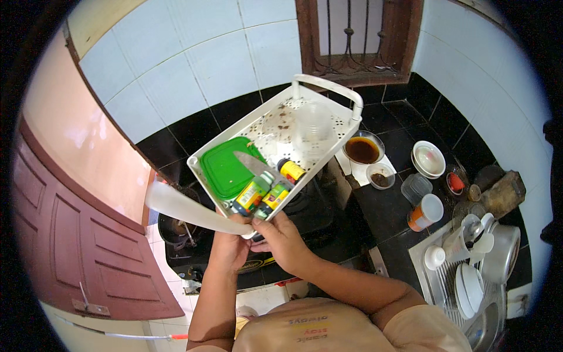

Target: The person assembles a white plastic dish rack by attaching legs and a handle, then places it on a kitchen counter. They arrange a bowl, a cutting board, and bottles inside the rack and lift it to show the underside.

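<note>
A white plastic tray (pixel 202 170) with a perforated floor and a raised handle at its far end is held up, tilted, in front of me. My left hand (pixel 230 247) and my right hand (pixel 280 239) are side by side, fingers closed at its near edge. From between them a long white curved plastic piece (pixel 190 212) stretches left; whether it is joined to the tray I cannot tell. In the tray lie a green lid (pixel 226 169), a knife blade (pixel 252 162), a clear round plastic container (pixel 314 123) and several small bottles, including a dark one with a yellow label (pixel 291 170).
Below the tray is a black stove (pixel 328 226). On the right counter stand a bowl of brown liquid (pixel 362 149), white bowls (pixel 428 158) and an orange-and-white cup (pixel 426 212). A dish drainer (pixel 417 255) with crockery sits beside a sink (pixel 488 325). A reddish door (pixel 88 234) is at left.
</note>
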